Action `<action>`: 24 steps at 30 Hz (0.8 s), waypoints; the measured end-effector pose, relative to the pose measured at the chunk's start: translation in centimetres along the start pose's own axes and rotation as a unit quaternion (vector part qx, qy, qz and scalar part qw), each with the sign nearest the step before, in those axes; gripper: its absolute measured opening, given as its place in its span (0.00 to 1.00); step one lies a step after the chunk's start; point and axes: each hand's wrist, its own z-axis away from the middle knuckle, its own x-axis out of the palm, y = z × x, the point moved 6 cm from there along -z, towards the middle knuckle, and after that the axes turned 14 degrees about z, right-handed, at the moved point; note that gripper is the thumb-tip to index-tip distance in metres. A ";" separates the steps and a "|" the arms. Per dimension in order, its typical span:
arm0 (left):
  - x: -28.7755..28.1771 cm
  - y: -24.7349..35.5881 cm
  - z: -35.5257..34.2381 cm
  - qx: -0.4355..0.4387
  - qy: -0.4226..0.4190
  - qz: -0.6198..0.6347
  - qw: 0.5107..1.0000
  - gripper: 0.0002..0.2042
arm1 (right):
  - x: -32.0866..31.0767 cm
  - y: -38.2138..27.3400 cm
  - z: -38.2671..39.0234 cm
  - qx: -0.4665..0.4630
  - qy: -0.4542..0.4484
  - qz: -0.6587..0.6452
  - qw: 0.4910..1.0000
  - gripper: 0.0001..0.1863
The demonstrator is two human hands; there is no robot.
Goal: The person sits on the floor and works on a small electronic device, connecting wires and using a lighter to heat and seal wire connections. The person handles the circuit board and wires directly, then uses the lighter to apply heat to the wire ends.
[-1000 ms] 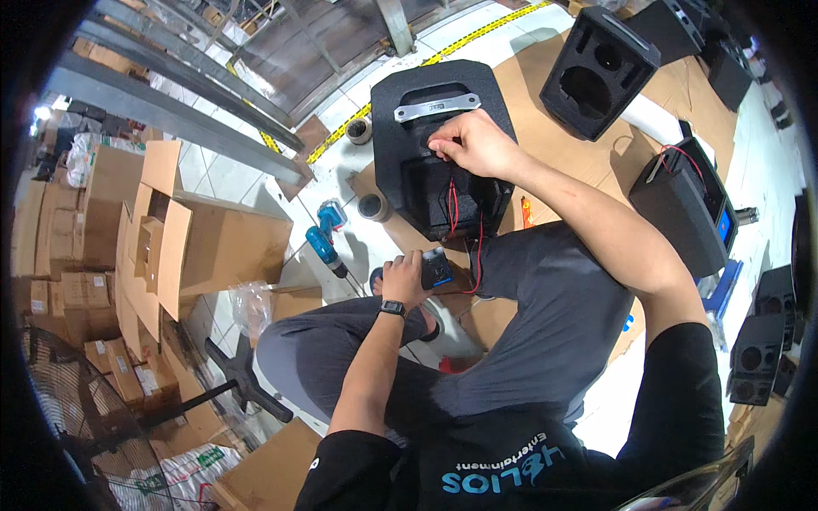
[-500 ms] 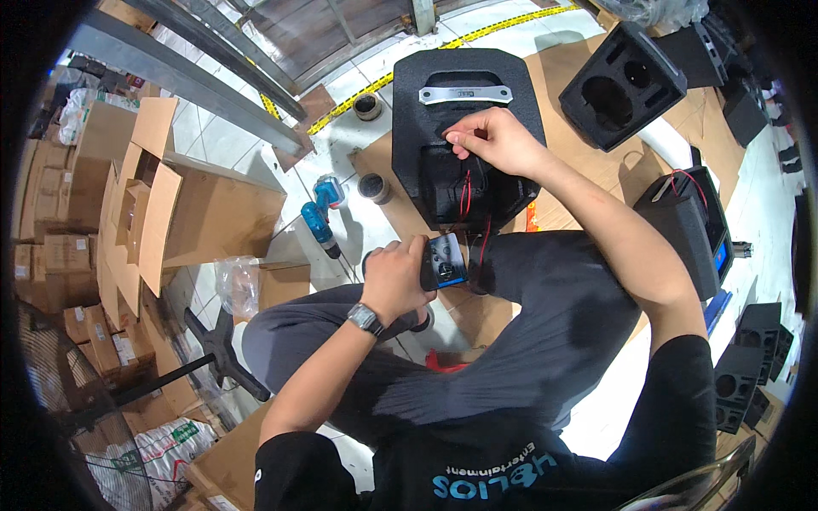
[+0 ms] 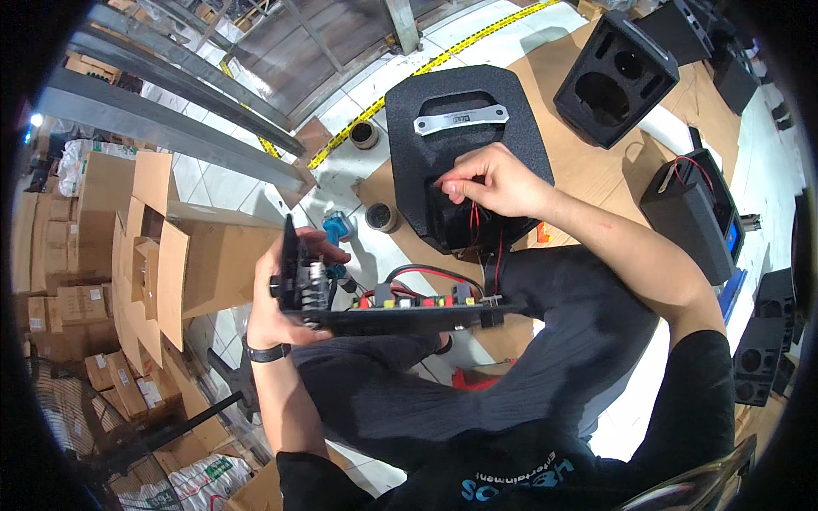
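My left hand [image 3: 285, 294] grips the end of an amplifier panel [image 3: 400, 320], a black plate with a circuit board, colored parts and red and black cables on it. The panel lies across above my thighs, seen almost edge-on. At the black speaker cabinet [image 3: 412, 162] my right hand [image 3: 494, 180] is closed, thumb against forefinger, over the dark recess below the handle. Thin red wires [image 3: 475, 223] run down from under it, and what its fingertips pinch looks like their end. A silver-white handle bar [image 3: 461, 120] crosses the cabinet's upper part.
A teal cordless drill [image 3: 337, 226] stands partly hidden behind my left hand. Two round tubs [image 3: 381, 218] [image 3: 364, 134] sit left of the cabinet. An open carton [image 3: 217, 255] is at left. Other speaker cabinets [image 3: 615, 81] stand at right on cardboard. Metal posts [image 3: 187, 128] rise at upper left.
My left hand has moved left and turned, and the panel's board and cables now show where only a small dark piece was visible. My right hand stays at the recess, slightly lower.
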 end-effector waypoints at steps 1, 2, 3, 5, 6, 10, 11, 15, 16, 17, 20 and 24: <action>-0.3 -0.4 0.2 0.018 -0.001 0.037 0.999 0.54 | 0.1 -0.2 0.1 -0.002 -0.005 0.017 1.000 0.09; -0.4 -0.7 0.5 0.047 -0.008 0.080 0.996 0.54 | 0.3 -0.6 0.3 -0.011 -0.011 0.030 0.999 0.09; -0.2 -1.0 0.8 0.065 -0.034 0.116 0.991 0.58 | 0.4 -0.8 0.2 -0.016 -0.009 0.033 0.999 0.08; -0.3 -2.2 0.8 0.023 -0.025 0.202 0.979 0.60 | 0.5 -1.3 0.5 -0.015 -0.002 0.029 0.999 0.08; -0.1 -2.6 0.9 0.005 -0.029 0.222 0.975 0.61 | 0.5 -1.6 0.7 -0.013 0.004 0.026 1.000 0.08; 1.4 -5.1 0.8 -0.094 -0.059 0.282 0.953 0.60 | 2.5 -0.8 2.4 0.160 -0.058 -0.107 0.980 0.12; 2.0 -5.6 0.9 -0.105 -0.074 0.300 0.945 0.56 | 2.7 -1.0 2.9 0.154 -0.073 -0.098 0.980 0.15; 3.7 -7.9 1.6 -0.138 -0.149 0.340 0.918 0.52 | 3.1 -1.7 3.2 0.118 -0.053 -0.047 0.990 0.19; 3.5 -9.0 1.9 -0.187 -0.105 0.338 0.916 0.61 | 3.1 -1.7 3.1 0.122 -0.050 -0.094 0.987 0.19; 3.6 -9.5 2.1 -0.202 -0.108 0.341 0.912 0.60 | 3.0 -1.6 3.0 0.137 -0.052 -0.133 0.980 0.19; 4.1 -10.6 2.3 -0.216 -0.124 0.357 0.900 0.59 | 2.8 -1.5 2.4 0.157 -0.059 -0.163 0.972 0.19; 5.0 -11.8 2.4 -0.236 -0.124 0.396 0.878 0.53 | 2.8 -1.9 2.2 0.178 -0.063 -0.176 0.966 0.14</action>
